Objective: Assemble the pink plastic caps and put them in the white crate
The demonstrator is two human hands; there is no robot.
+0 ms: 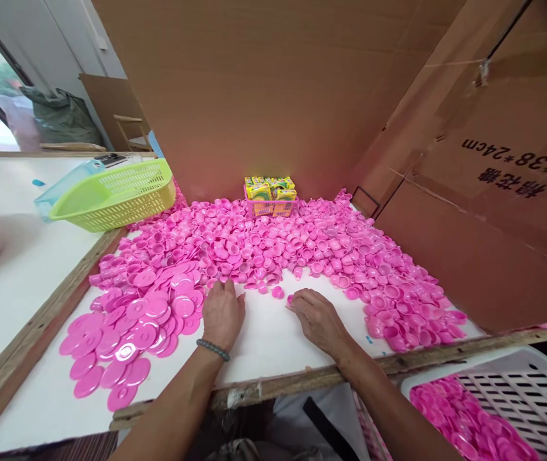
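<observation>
The left forearm (177, 397) and right forearm (393, 403), both bare, reach forward and converge. The left hand (224, 314) is back upward, fingers (228, 288) pointing ahead, thumb slightly apart; the right hand (318, 320) angles inward, fingers bent and drawn together (their tips partly hidden).

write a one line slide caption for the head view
Left hand beside pink saucers, right hand pinching a small pink cup, before a heap of pink cups.
</observation>
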